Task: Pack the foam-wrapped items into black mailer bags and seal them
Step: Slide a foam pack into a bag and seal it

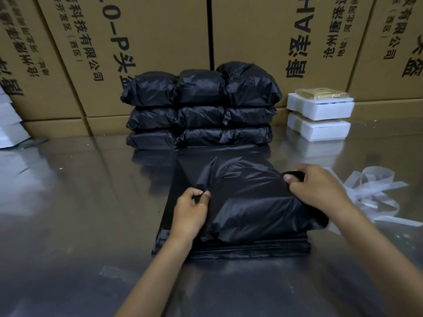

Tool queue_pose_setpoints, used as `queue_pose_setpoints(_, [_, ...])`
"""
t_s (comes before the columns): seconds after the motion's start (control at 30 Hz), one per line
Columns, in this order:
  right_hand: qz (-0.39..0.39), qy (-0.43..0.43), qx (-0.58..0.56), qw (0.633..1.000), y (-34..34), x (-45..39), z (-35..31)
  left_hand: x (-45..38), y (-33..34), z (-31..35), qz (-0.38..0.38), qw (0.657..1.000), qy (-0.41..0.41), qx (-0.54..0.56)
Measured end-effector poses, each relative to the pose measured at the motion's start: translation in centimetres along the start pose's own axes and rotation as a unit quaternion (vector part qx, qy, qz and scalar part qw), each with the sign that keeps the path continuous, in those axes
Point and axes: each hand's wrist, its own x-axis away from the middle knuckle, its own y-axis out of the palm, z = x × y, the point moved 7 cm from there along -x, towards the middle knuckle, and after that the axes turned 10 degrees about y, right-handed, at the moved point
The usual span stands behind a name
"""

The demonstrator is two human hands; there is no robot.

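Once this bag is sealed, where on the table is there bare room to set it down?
Bare table lies left of the bag that the left hand and right hand pinch, up to the white blocks at the left edge. Near edge is bare too. Crowded: packed stack behind, foam boxes back right, peeled strips right.

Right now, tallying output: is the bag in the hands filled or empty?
Filled: the bag bulges over the flat bag stack.
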Motion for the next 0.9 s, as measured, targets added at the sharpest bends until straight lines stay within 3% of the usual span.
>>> queue_pose_setpoints(0.1, [0.055,-0.042,0.045,0.997,-2.0,-0.3,-3.7,0.5,-0.1,-0.4,-0.002,0.994,-0.066,0.083])
queue_pose_setpoints(0.17, [0.095,-0.144,-0.026,0.985,-2.5,0.2,-7.9,0.6,-0.6,-0.2,0.002,0.989,-0.071,0.131])
queue_pose_setpoints(0.2, [0.083,-0.196,-0.082,0.974,-2.2,0.8,-10.3,0.5,-0.9,0.1,0.011,0.988,-0.055,0.142])
queue_pose_setpoints(0.3, [-0.066,-0.274,-0.16,0.946,2.0,2.3,-16.1,0.2,-2.4,1.7,0.055,0.987,0.054,0.14])
queue_pose_setpoints(0.43, [-0.205,-0.282,-0.082,0.934,8.6,2.4,-17.4,-0.3,-3.7,3.7,0.072,0.968,0.208,0.119])
queue_pose_setpoints(0.6, [-0.278,-0.272,-0.091,0.917,9.4,1.2,-16.7,-1.2,-4.4,3.6,0.096,0.956,0.231,0.151])
queue_pose_setpoints(0.8, [-0.313,-0.264,-0.129,0.903,8.9,1.0,-16.3,-0.5,-4.8,5.0,0.119,0.948,0.291,-0.04])
queue_pose_setpoints(0.9, [-0.319,-0.258,-0.159,0.898,8.7,1.2,-16.4,-0.2,-5.0,5.6,0.126,0.94,0.305,-0.081])
